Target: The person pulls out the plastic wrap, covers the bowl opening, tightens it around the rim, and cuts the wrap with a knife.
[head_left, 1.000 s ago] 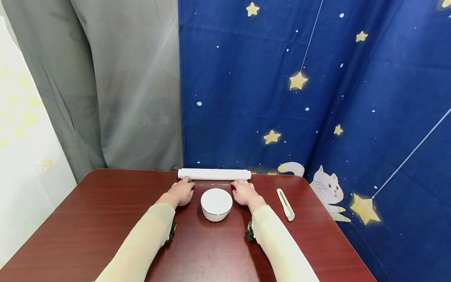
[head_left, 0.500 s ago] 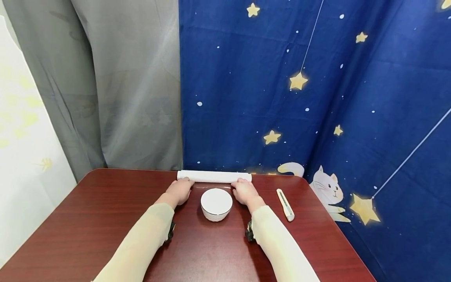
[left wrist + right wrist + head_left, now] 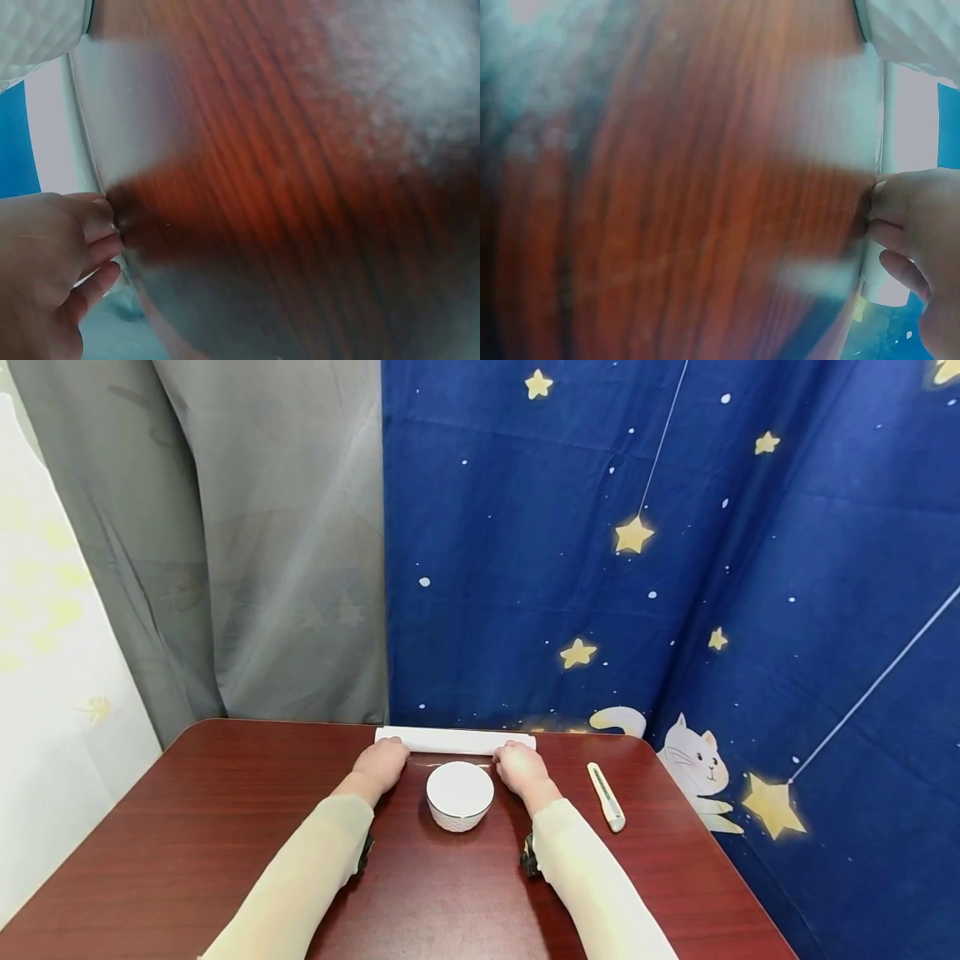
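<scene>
A white roll of what looks like cling film point(image 3: 453, 741) lies crosswise at the table's far edge, with a thin shiny edge along its near side. My left hand point(image 3: 381, 764) has its fingers curled at the roll's left end; in the left wrist view its fingertips point(image 3: 101, 217) pinch at that near edge. At the other end, my right hand point(image 3: 521, 766) does likewise, its fingertips point(image 3: 885, 199) right at the roll's near side. Between both hands an upright white bowl point(image 3: 457, 820) with a textured outside stands on the table.
A white utility knife point(image 3: 606, 797) lies to the right of my right hand on the dark red wooden table point(image 3: 225, 827). Behind the table hang a grey curtain point(image 3: 300, 552) and a blue curtain with stars point(image 3: 487, 527).
The roll has come slightly toward me, and its thin near edge sits closer to the bowl. My fingers have curled in more at both ends. Bowl and knife stay put.
</scene>
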`<move>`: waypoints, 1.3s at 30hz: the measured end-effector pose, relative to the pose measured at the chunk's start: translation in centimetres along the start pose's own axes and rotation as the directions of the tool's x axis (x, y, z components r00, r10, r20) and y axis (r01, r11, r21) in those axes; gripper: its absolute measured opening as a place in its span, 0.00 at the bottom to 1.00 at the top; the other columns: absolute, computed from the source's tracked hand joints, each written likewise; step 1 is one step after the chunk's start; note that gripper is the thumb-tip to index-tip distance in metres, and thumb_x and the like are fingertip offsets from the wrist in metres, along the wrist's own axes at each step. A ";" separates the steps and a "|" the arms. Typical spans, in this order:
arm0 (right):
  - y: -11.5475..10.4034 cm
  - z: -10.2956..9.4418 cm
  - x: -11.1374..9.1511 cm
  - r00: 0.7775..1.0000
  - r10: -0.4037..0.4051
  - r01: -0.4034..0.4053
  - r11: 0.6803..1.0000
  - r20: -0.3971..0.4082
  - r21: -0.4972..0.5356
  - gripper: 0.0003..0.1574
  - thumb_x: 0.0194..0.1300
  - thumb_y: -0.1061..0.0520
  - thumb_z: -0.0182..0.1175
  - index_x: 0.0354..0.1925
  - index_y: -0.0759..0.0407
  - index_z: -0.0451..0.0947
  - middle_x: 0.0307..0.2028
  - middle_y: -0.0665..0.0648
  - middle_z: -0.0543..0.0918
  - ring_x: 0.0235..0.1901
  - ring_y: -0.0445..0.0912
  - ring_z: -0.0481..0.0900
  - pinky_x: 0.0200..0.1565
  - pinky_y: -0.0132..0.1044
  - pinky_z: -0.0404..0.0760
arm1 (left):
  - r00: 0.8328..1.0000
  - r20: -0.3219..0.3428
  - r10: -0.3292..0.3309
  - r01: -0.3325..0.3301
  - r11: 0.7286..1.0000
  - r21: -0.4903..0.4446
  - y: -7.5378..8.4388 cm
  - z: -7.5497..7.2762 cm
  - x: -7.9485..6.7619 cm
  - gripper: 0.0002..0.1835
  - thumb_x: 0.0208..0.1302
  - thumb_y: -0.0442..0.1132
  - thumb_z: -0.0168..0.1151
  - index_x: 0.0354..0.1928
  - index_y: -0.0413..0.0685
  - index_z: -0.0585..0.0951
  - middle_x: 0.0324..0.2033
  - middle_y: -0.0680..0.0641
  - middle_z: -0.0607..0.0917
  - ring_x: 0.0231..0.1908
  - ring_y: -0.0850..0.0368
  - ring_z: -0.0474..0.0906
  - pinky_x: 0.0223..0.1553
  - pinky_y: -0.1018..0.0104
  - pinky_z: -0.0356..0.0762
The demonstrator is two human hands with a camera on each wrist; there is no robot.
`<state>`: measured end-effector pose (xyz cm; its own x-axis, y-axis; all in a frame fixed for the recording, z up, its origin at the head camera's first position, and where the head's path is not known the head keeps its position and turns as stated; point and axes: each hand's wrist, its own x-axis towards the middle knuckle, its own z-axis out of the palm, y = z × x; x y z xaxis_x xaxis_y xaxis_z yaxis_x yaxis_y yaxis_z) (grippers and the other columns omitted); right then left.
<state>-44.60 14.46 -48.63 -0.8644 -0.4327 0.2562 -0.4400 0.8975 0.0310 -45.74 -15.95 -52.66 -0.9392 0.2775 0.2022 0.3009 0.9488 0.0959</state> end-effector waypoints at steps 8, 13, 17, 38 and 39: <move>-0.2 0.0 0.0 1.000 -0.001 0.001 1.000 -0.017 -0.018 0.06 0.69 0.62 0.67 0.35 0.55 0.88 0.37 0.57 0.88 0.42 0.55 0.89 0.48 0.48 0.88 | 1.000 0.031 -0.001 0.001 1.000 0.010 3.4 -4.9 -2.8 0.13 0.76 0.23 0.51 0.44 0.35 0.87 0.42 0.35 0.86 0.49 0.37 0.85 0.59 0.38 0.86; -0.2 0.0 -0.2 1.000 0.002 -0.002 1.000 -0.007 -0.006 0.06 0.72 0.63 0.65 0.35 0.56 0.83 0.38 0.57 0.84 0.43 0.56 0.86 0.50 0.49 0.87 | 1.000 0.012 -0.021 0.021 1.000 -0.020 3.2 -5.1 -3.1 0.09 0.72 0.23 0.56 0.46 0.35 0.84 0.44 0.34 0.85 0.52 0.36 0.84 0.60 0.37 0.84; -0.1 -0.1 -0.4 0.999 0.024 -0.024 1.000 -0.041 0.010 0.04 0.74 0.62 0.64 0.37 0.57 0.82 0.39 0.58 0.82 0.44 0.57 0.83 0.50 0.51 0.86 | 0.999 -0.047 -0.014 0.012 1.000 -0.023 1.8 -4.2 -2.4 0.04 0.71 0.30 0.61 0.41 0.46 0.82 0.44 0.37 0.84 0.51 0.35 0.84 0.51 0.38 0.85; -0.2 -0.1 -0.2 0.914 0.398 -0.305 0.799 -0.075 0.518 0.11 0.70 0.50 0.74 0.33 0.55 0.91 0.27 0.54 0.91 0.29 0.49 0.86 0.38 0.40 0.83 | 0.924 -0.114 -0.366 0.235 0.777 -0.584 0.8 -2.1 -1.6 0.10 0.67 0.39 0.72 0.27 0.46 0.93 0.22 0.49 0.89 0.34 0.42 0.84 0.40 0.53 0.81; -0.2 -0.1 -0.2 0.902 0.427 -0.327 0.769 -0.061 0.549 0.12 0.70 0.50 0.75 0.33 0.55 0.92 0.26 0.54 0.92 0.28 0.49 0.87 0.37 0.38 0.82 | 0.910 -0.102 -0.401 0.263 0.750 -0.607 1.3 -2.9 -1.8 0.11 0.67 0.39 0.73 0.26 0.45 0.93 0.20 0.49 0.89 0.34 0.42 0.84 0.41 0.52 0.81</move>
<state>-44.33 14.32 -48.60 -0.9528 -0.0019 0.3037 -0.1897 0.7845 -0.5904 -43.14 -15.62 -50.13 -0.9589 -0.1436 0.2449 0.0792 0.6930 0.7165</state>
